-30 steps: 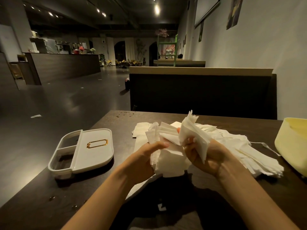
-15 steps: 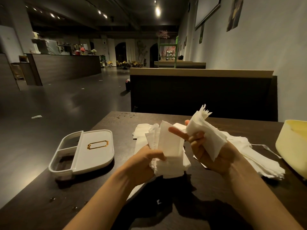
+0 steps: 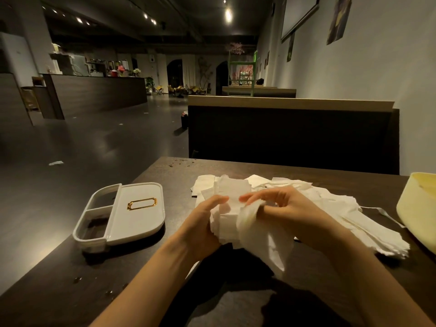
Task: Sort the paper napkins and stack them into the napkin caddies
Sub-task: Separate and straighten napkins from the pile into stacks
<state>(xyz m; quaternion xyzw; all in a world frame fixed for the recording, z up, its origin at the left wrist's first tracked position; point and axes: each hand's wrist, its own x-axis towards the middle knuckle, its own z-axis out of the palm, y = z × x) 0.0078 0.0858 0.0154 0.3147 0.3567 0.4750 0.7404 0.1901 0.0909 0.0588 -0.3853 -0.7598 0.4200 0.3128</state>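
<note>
Napkin stack [image 3: 227,220] is gripped by curled fingers of the left hand [image 3: 200,225]; right hand [image 3: 295,208] fingers pinch a drooping napkin bunch [image 3: 264,241].

The dark table [image 3: 70,274] carries a white caddy [image 3: 139,215] near its left edge and a loose spread of paper napkins [image 3: 342,215] toward the right. A pale yellow container [image 3: 417,204] stands at the right edge, and crumbs [image 3: 179,162] dot the far side.
</note>
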